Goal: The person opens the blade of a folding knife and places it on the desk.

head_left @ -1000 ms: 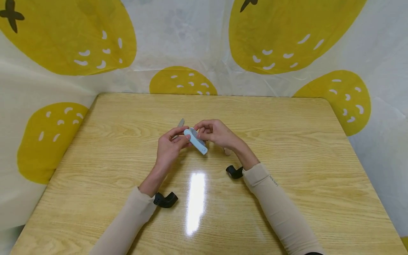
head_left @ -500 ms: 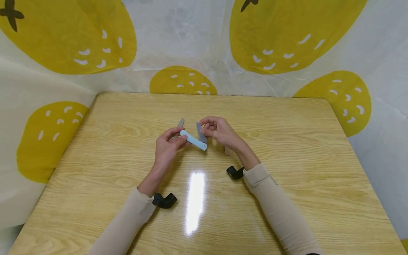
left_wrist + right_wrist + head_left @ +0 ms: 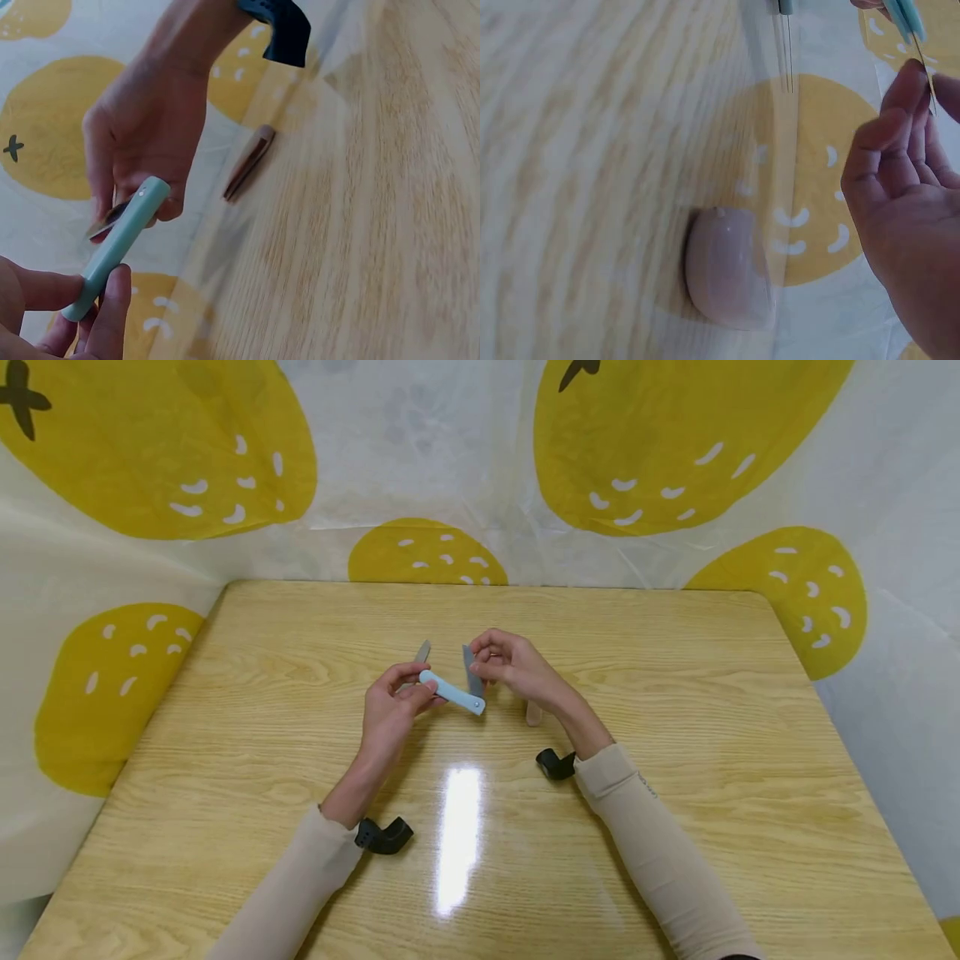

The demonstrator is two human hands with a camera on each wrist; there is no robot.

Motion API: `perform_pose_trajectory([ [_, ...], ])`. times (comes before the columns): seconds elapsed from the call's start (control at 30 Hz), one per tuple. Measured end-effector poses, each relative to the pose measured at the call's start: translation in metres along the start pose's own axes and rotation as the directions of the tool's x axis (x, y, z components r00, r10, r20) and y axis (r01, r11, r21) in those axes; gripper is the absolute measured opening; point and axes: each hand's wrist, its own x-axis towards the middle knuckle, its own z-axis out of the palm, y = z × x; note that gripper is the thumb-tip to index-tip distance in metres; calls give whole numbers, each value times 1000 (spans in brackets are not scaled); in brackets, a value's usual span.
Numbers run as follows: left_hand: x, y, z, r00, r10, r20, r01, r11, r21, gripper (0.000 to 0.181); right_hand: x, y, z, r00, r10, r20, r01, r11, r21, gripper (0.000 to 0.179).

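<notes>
My left hand (image 3: 392,697) grips the light blue handle (image 3: 450,692) of a folding knife between thumb and fingers, above the table. The knife's grey blade (image 3: 472,670) stands partly folded out, at an angle to the handle. My right hand (image 3: 513,664) pinches this blade between thumb and fingers. In the left wrist view the handle (image 3: 124,244) slants up toward the right hand (image 3: 154,127). Behind my left hand lies a second knife, its blade (image 3: 423,651) showing and its handle mostly hidden. A pinkish folded knife (image 3: 533,714) lies on the table beneath my right wrist.
The wood-grain table (image 3: 675,827) reaches back to a white curtain (image 3: 435,443) with yellow fruit prints. Black curved camera mounts (image 3: 385,836) stick out from both wrists, low over the table. A bright reflection lies across the table's middle.
The blade has swung out from close beside the handle to a wider angle. My right hand has moved slightly up and away with it, while the left hand shifted a little left.
</notes>
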Motion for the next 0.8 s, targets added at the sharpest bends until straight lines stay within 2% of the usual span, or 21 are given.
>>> perform_pose_trajectory([
  [0.13, -1, -1, -2, 1000, 17, 20, -18, 1000, 22, 40, 1, 0, 0, 1000, -2, 8, 2, 1000, -21, 26],
  [0.23, 0, -1, -4, 997, 50, 61, -55, 995, 87, 40, 0, -2, 0, 1000, 1, -9, -1, 1000, -28, 27],
  [0.43, 2, 0, -11, 982, 87, 167, -131, 952, 277, 47, 0, -3, -2, 1000, 14, -20, -15, 1000, -6, 31],
  [0.57, 4, 1, -13, 971, 73, 228, -146, 937, 319, 51, 0, -3, -3, 1000, 15, -15, -15, 1000, 4, 28],
  [0.63, 5, 1, -13, 969, 68, 239, -149, 930, 337, 50, 0, -3, -3, 1000, 17, -13, -17, 1000, 6, 27],
  [0.8, 5, 1, -15, 972, 91, 218, -169, 914, 370, 45, 0, -2, -3, 1000, 22, -10, -22, 1000, -5, 25],
])
